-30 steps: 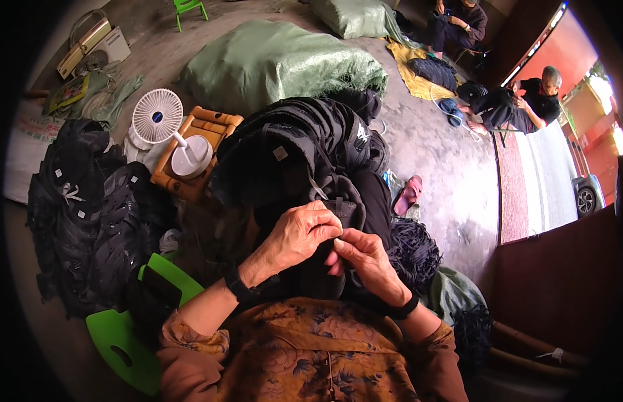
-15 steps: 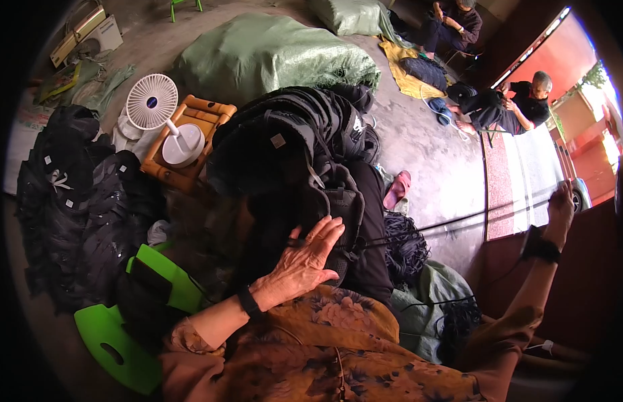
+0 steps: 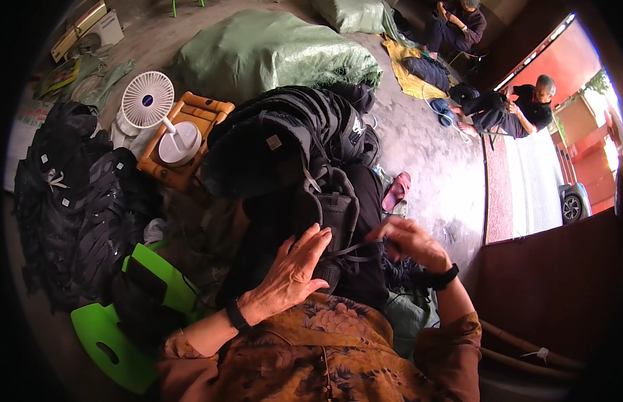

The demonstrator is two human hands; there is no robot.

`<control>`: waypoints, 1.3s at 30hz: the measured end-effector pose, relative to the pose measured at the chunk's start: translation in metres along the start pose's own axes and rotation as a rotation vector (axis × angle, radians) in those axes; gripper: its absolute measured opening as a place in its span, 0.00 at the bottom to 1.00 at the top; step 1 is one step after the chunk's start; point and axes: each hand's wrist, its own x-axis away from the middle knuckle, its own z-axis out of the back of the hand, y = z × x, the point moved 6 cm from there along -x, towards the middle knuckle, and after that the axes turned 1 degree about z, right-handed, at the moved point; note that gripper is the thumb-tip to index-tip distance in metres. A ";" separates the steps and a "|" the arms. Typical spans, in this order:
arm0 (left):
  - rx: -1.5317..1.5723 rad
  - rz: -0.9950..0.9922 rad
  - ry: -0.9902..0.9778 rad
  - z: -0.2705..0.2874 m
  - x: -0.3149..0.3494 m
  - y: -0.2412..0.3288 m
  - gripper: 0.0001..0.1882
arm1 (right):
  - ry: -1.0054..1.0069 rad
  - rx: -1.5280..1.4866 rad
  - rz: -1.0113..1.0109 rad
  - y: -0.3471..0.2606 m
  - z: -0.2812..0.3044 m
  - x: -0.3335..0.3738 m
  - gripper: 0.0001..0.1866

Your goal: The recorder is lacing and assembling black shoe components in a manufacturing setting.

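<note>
On my lap lies a black backpack (image 3: 335, 211) with a padded strap part showing. My left hand (image 3: 293, 271) rests flat against its edge, fingers stretched out and thumb apart. Just right of it is my right hand (image 3: 415, 244), bent over the black cord (image 3: 355, 256) that runs from the padding. Motion smears its fingertips, so whether they pinch the cord is unclear. Farther up my legs sits a stack of black backpacks (image 3: 274, 134), one bearing a small white tag.
A white fan (image 3: 179, 143) stands on a bamboo stool (image 3: 211, 107) at left, by a pile of black bags (image 3: 77, 208). Nearby is a green plastic chair (image 3: 114, 342). Beyond lie a green sack (image 3: 271, 53) and a pink slipper (image 3: 396, 191). Two people sit at far right.
My right hand has come back from far right to beside the padding, and the long stretched cord has gone slack. My left hand has shifted slightly left and down.
</note>
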 end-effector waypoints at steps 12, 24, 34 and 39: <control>-0.127 0.036 0.114 -0.006 -0.013 0.008 0.57 | -0.381 -0.033 -0.178 0.004 -0.020 0.031 0.14; -0.191 0.078 0.057 -0.015 -0.012 -0.001 0.60 | 0.065 -0.190 0.088 -0.069 0.015 0.003 0.13; -0.151 0.045 0.083 -0.018 -0.014 -0.008 0.62 | 0.474 -0.406 0.800 -0.236 0.121 -0.006 0.17; 0.159 0.014 0.136 0.013 -0.010 -0.015 0.50 | 0.395 -0.117 0.738 -0.253 0.097 0.042 0.18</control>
